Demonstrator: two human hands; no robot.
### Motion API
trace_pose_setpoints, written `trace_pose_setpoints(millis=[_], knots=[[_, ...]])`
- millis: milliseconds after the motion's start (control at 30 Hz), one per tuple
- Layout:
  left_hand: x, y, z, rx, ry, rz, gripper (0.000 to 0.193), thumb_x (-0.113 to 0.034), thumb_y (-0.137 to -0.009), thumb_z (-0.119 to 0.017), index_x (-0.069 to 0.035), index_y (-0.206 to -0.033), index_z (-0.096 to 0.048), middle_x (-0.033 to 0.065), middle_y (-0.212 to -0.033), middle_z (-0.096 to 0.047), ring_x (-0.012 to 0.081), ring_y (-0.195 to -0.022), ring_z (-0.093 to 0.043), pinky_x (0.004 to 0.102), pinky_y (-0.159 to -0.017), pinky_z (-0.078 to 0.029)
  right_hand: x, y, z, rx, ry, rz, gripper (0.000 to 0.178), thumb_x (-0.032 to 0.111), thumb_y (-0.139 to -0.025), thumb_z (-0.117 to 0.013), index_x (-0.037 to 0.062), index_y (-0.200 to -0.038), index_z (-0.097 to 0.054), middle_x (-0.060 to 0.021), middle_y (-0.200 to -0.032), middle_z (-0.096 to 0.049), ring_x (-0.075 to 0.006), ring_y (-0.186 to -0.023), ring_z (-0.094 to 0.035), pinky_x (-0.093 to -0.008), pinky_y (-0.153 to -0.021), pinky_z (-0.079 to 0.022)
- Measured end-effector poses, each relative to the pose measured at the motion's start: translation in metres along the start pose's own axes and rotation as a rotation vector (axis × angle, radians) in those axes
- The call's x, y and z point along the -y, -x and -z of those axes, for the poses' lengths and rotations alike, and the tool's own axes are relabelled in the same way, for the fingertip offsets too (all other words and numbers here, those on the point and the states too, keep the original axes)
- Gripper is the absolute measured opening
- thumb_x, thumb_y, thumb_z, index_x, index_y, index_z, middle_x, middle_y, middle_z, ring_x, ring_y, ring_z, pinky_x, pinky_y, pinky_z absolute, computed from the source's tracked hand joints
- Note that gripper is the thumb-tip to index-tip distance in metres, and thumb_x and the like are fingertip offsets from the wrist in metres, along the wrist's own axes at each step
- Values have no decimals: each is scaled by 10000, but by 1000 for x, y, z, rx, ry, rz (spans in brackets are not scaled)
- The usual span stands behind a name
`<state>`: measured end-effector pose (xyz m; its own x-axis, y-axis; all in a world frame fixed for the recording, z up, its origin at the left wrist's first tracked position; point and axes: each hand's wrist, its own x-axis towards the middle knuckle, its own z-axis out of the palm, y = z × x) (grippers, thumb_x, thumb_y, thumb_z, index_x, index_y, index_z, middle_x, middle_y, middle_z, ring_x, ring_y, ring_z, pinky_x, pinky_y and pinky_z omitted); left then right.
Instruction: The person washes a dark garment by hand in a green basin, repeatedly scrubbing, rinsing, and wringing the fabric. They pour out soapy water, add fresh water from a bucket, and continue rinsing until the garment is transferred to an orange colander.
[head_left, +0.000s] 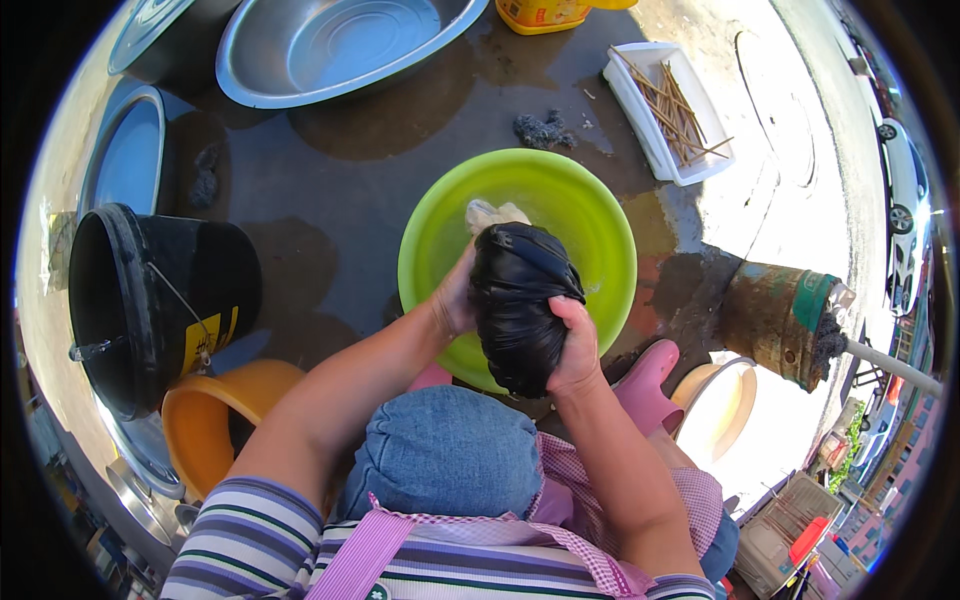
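A shiny, creased black bundle (pixel 523 305), which looks like a full plastic bag, is held between both hands over a lime-green basin (pixel 615 235). My left hand (pixel 459 290) is pressed to its left side, with the fingers mostly hidden behind it. Around the lower right side curls my right hand (pixel 575 345), its thumb lying on the black surface. Just beyond the bundle, a pale crumpled piece (pixel 495 215), partly see-through, shows inside the basin. What the bundle contains is hidden.
A black bucket (pixel 225 260) lies tipped at the left, beside an orange tub (pixel 190 420). Metal basins (pixel 255 75) stand at the far left. A white tray (pixel 645 130) of thin sticks and a dark scouring clump (pixel 543 130) are beyond. Right stands a rusty can (pixel 755 310).
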<state>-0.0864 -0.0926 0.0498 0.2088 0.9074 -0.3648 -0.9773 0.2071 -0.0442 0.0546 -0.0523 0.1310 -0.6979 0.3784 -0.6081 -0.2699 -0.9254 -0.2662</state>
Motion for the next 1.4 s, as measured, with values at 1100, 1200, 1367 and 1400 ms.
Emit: trace_pose_setpoints(millis=[1100, 1200, 1367, 1400], knots=[[-14, -1, -41, -120, -203, -268, 273, -224, -915, -471, -35, -1011, -644, 76, -962, -670, 182, -880, -648, 326, -833, -522, 28, -5, 29, -73, 792, -37, 794, 166, -669, -853, 39, -1339, -445, -90, -1213, -600, -172, -1125, -546, -337, -996, -421], [-16, 1, -27, -210, -255, -256, 289, -225, -918, -479, -29, -1063, -634, 80, -1025, -665, 186, -929, -644, 328, -870, -512, 28, -5, 52, 63, 588, -96, 908, 285, -690, -859, 49, -1416, -366, -92, -1336, -528, -196, -1225, -495, -358, -1044, -381], [-28, 20, -6, -32, -222, -156, 404, -240, -932, -476, 4, -1245, -551, 129, -1185, -632, 229, -1086, -620, 351, -996, -466, 11, -9, 98, 147, 251, -147, 1058, 716, -742, -585, 92, -1510, -213, -86, -1513, -345, -244, -1399, -323, -417, -1138, -272], [-27, 21, -2, -19, -261, -171, 405, -241, -937, -472, 5, -1250, -549, 130, -1193, -628, 231, -1096, -614, 355, -1001, -462, 1, -7, 97, 118, 113, -214, 1043, 748, -755, -529, 103, -1512, -213, -87, -1517, -341, -248, -1403, -318, -422, -1141, -269]])
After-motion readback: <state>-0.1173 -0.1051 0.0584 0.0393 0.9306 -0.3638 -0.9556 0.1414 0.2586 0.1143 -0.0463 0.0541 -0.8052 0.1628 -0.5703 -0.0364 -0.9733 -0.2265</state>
